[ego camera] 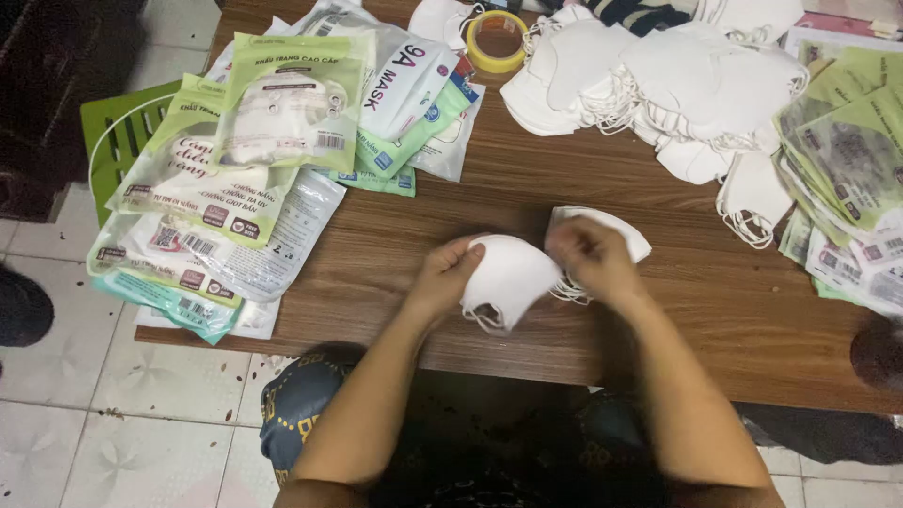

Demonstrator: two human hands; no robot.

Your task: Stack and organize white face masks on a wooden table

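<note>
White mask [513,277] btwn both hands

Flat green-and-white mask packets [245,160] overlap along the table's left end; a similar green stack [847,179] lies at right.

Wooden table [658,310] — brown, grain running lengthwise, set on a pale tiled floor [103,414]

Stack of printed packets [235,169], green and white, fanned across the table's left end and overhanging its edge

Roll of yellow tape [497,41], lying flat near the far edge, just beside the packets

Heap of loose white masks [658,85] with ear loops trailing, at the far middle and right

Second stack of green packets [847,169], at the right edge, touching the heap

Green plastic stool or crate [118,132] — partly hidden under the left packets, standing on the floor

Dark shoe [21,306], at the left border on the tiles
</note>
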